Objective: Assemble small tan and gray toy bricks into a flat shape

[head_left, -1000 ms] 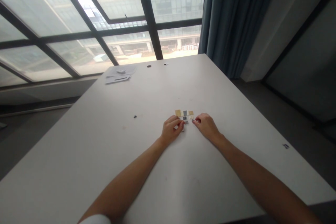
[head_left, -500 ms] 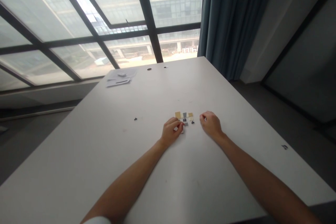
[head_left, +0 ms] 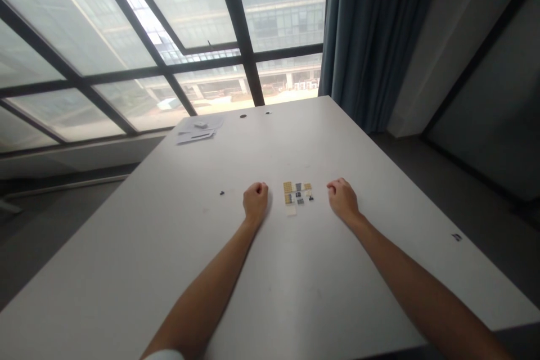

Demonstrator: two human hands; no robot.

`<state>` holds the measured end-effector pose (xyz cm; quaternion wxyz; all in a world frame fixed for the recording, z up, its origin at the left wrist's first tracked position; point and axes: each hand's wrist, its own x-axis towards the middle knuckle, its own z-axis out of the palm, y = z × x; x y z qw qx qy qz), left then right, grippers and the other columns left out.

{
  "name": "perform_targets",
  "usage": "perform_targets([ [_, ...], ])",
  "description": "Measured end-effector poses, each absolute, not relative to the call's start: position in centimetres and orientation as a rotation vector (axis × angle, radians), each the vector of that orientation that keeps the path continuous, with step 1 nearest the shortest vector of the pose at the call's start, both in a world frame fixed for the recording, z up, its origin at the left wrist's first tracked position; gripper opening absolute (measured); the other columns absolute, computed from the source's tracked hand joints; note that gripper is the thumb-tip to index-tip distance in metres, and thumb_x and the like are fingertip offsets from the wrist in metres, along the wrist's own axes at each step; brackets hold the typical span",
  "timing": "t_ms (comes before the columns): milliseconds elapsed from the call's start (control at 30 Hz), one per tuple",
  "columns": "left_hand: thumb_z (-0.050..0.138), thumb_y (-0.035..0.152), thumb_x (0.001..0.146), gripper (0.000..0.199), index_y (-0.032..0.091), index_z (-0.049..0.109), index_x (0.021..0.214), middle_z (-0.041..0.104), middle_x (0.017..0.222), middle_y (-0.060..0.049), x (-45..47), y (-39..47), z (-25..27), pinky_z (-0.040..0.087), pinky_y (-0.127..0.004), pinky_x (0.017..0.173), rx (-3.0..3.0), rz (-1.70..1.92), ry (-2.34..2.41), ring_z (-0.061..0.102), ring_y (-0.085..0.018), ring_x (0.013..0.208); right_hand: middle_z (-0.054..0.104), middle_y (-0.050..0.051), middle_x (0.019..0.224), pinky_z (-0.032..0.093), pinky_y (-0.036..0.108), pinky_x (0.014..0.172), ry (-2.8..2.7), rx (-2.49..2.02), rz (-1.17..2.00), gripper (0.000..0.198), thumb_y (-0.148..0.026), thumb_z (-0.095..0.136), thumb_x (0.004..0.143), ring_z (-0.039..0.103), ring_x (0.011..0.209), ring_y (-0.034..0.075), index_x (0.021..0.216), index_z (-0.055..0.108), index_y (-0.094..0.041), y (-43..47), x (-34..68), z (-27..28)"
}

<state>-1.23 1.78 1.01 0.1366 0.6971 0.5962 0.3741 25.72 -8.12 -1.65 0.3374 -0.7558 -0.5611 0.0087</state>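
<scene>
My left hand [head_left: 255, 201] rests on the white table as a loose fist, thumb side up, and nothing shows in it. To its right, apart from it, lies a small cluster of flat, brick-like pieces: a tan piece [head_left: 287, 187] with a studded look, a dark grey piece [head_left: 300, 201], a black piece [head_left: 311, 198] and a pale flat piece [head_left: 291, 211] at the near side. Beyond the cluster on the right, my right hand [head_left: 343, 198] is also curled closed on the tabletop, with no object visible in its fingers. Neither hand touches the pieces.
A small black piece [head_left: 221, 193] lies alone left of my left hand. Papers [head_left: 196, 134] with a small white object on top lie at the far left corner. A dark sticker-like mark [head_left: 457, 237] is near the right table edge [head_left: 426, 188]. Windows and a blue curtain [head_left: 371, 39] stand behind.
My left hand has drawn back leftward from the pieces and closed into a fist, uncovering the pale flat piece and the lower tan piece. My right hand stays closed in about the same place.
</scene>
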Motion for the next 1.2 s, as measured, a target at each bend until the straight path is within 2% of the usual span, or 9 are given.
perform_targets([
  [167, 0.044, 0.04, 0.091, 0.04, 0.019, 0.056, 0.06, 0.055, 0.061, -0.001, -1.0, 2.0, 0.7, 0.022, -0.028, 0.057, 2.092, 0.744, 1.814, 0.046, -0.015, 0.061, 0.065, 0.009, 0.098, 0.042, 0.03, 0.083, -1.451, -1.975, 0.028, 0.025, -0.013, 0.049, 0.089, 0.058, 0.09, 0.021, 0.091, 0.074, -0.016, -8.0, 25.7, -1.6],
  [300, 0.044, 0.04, 0.092, 0.039, 0.02, 0.064, 0.066, 0.063, 0.068, -0.004, -0.7, 1.7, 0.7, 0.024, -0.028, 0.058, 2.152, 0.667, 1.832, 0.051, -0.017, 0.065, 0.066, 0.009, 0.097, 0.042, 0.03, 0.084, -1.445, -1.969, 0.026, 0.025, -0.013, 0.049, 0.089, 0.058, 0.091, 0.021, 0.09, 0.074, -0.017, -8.1, 25.6, -1.6],
  [767, 0.043, 0.042, 0.093, 0.04, 0.02, 0.063, 0.066, 0.064, 0.069, -0.004, -0.9, 1.7, 0.5, 0.023, -0.028, 0.057, 2.2, 0.658, 1.804, 0.051, -0.017, 0.065, 0.066, 0.009, 0.095, 0.042, 0.031, 0.083, -1.435, -1.966, 0.03, 0.024, -0.016, 0.05, 0.089, 0.058, 0.09, 0.021, 0.089, 0.075, -0.017, -7.9, 25.7, -1.8],
  [933, 0.044, 0.042, 0.093, 0.041, 0.019, 0.068, 0.068, 0.066, 0.07, -0.004, -1.0, 1.6, 0.4, 0.025, -0.027, 0.058, 2.176, 0.679, 1.792, 0.053, -0.017, 0.065, 0.066, 0.009, 0.094, 0.042, 0.031, 0.083, -1.439, -1.961, 0.028, 0.024, -0.016, 0.05, 0.088, 0.058, 0.089, 0.021, 0.089, 0.075, -0.017, -7.9, 25.8, -2.1],
  [1100, 0.047, 0.041, 0.091, 0.039, 0.017, 0.078, 0.087, 0.07, 0.073, -0.004, -1.7, 2.1, 1.2, 0.036, -0.026, 0.061, 2.073, 0.685, 1.509, 0.059, -0.017, 0.069, 0.067, 0.008, 0.094, 0.042, 0.031, 0.083, -1.441, -1.947, 0.017, 0.024, -0.018, 0.05, 0.088, 0.058, 0.09, 0.021, 0.088, 0.074, -0.018, -7.9, 26.0, -2.4],
  [1200, 0.052, 0.039, 0.089, 0.038, 0.015, 0.079, 0.1, 0.072, 0.077, -0.004, -2.6, 2.8, 2.3, 0.041, -0.025, 0.063, 2.061, 0.685, 1.408, 0.06, -0.017, 0.069, 0.067, 0.009, 0.094, 0.042, 0.031, 0.082, -1.447, -1.948, 0.022, 0.025, -0.019, 0.05, 0.088, 0.058, 0.089, 0.022, 0.088, 0.075, -0.017, -7.9, 26.0, -2.4],
])
